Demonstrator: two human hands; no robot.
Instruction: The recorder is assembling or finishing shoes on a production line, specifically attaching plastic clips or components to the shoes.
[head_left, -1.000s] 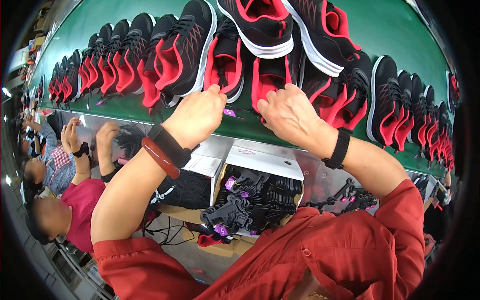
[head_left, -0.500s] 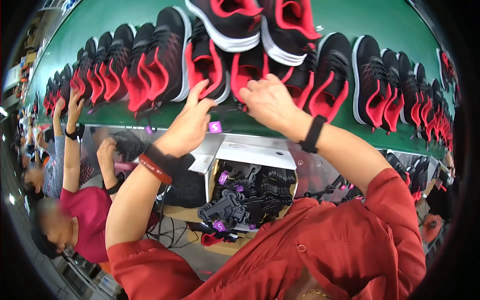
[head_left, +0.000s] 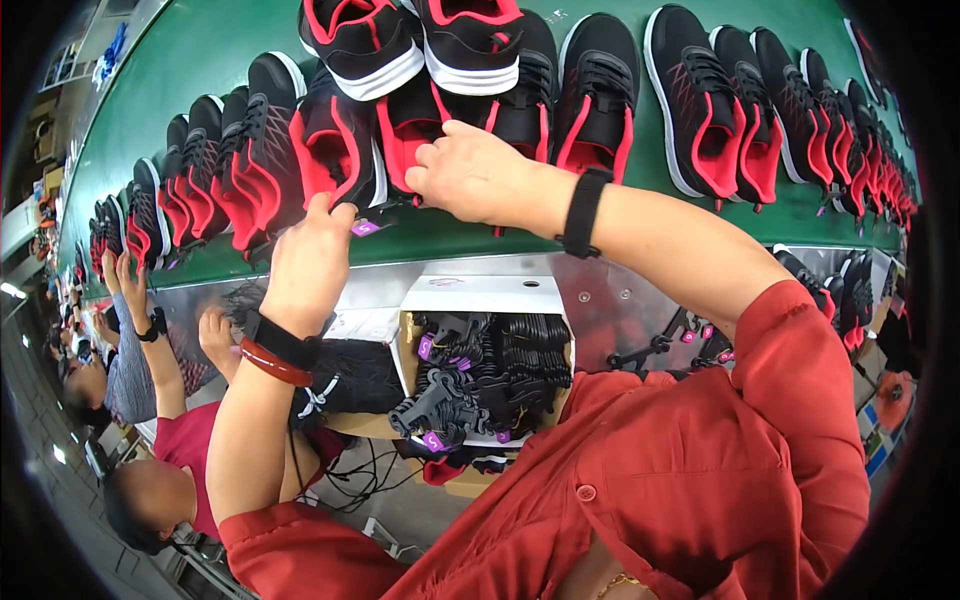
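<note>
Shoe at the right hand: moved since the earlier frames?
Yes: the shoe has moved left, judged against the white box.

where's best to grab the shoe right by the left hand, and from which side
The shoe is probably best taken by its heel rim, from the near side, thumb inside and fingers outside: its open, red-lined heel end faces the person, while an upper shoe hides its toe. The left hand is at that end.
</note>
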